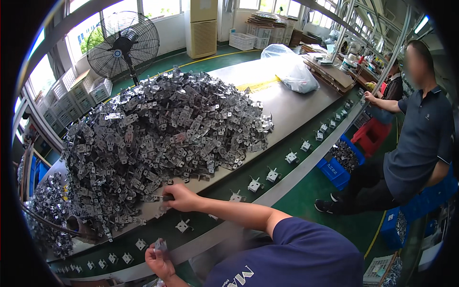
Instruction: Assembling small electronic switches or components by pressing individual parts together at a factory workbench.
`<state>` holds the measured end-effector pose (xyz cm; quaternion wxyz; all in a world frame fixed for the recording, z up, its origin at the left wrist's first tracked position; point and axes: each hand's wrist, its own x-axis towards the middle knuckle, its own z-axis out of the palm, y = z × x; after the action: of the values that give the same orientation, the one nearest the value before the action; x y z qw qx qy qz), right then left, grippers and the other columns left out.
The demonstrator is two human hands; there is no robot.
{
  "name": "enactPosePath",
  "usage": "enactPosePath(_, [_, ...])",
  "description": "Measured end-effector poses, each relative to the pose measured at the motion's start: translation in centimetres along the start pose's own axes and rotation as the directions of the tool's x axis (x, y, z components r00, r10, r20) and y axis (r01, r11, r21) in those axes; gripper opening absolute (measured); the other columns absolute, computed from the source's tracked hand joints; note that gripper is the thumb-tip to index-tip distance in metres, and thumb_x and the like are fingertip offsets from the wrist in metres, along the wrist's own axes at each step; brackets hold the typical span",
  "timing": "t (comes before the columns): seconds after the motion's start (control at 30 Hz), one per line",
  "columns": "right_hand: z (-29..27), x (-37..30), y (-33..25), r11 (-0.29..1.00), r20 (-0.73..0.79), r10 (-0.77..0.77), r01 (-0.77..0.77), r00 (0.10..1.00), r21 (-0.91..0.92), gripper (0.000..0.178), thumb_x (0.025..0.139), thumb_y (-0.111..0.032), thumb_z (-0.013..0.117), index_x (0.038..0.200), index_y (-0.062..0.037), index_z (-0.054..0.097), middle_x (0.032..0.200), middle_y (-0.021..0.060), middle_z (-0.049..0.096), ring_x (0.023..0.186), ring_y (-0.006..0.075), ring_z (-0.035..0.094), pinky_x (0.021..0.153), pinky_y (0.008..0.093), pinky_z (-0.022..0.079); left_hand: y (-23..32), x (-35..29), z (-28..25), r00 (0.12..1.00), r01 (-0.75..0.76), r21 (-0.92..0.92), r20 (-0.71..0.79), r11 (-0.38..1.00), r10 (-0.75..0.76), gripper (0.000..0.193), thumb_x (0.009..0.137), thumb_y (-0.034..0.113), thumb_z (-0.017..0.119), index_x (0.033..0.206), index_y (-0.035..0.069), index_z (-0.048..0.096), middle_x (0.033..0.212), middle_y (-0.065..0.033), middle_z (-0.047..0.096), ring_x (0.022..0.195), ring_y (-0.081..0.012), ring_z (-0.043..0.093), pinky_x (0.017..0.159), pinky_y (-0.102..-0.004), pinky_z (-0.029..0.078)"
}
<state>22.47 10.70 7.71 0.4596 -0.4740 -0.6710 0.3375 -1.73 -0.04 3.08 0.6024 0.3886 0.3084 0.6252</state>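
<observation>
My right hand [181,197] is closed around a dark-handled tool [168,196], at the near edge of a big pile of stamped metal brackets [167,129]. What looks like a thin metal shaft points left from the handle, toward the pile. Lower down, my left hand [160,262] pinches one small metal bracket [160,245] above the near edge of the green conveyor belt [217,191]. Similar brackets sit spaced in a row along the belt, including one [182,226] just below my right hand.
The pile lies on a metal table [291,115], with a clear plastic bag [299,76] farther back. A person [418,129] stands to the right beside a blue crate [337,170] of metal parts. A black fan [123,45] stands behind the table, and white crates [60,100] are stacked at left.
</observation>
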Motion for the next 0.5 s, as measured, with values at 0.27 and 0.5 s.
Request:
enactPosePath(0.27, [1.5, -3.2, -6.0, 0.974, 0.319, -0.104, 0.031, 0.942, 0.226, 0.022, 0.07, -0.01, 0.068, 0.085, 0.003, 0.058, 0.07, 0.0124, 0.059, 0.064, 0.0196, 0.055, 0.06, 0.0314, 0.044, -0.4, 0.2, 0.7, 0.989, 0.143, -0.288, 0.017, 0.947, -0.144, 0.026, 0.082, 0.013, 0.067, 0.086, 0.006, 0.042, 0.084, -0.0033, 0.052, 0.074, -0.0119, 0.052, 0.067, -0.0224, 0.045])
enactPosePath(0.5, [2.7, -3.1, -5.2, 0.977, 0.252, -0.042, -0.013, 0.967, 0.212, 0.021, 0.07, -0.01, 0.067, 0.084, 0.0033, 0.058, 0.071, 0.0138, 0.06, 0.066, 0.0221, 0.058, 0.061, 0.0326, 0.046, 0.7, -0.2, 3.3, 0.991, 0.134, -0.276, 0.057, 0.952, -0.123, 0.026, 0.081, 0.011, 0.067, 0.086, 0.006, 0.042, 0.085, -0.0054, 0.053, 0.078, -0.0138, 0.052, 0.07, -0.0266, 0.046])
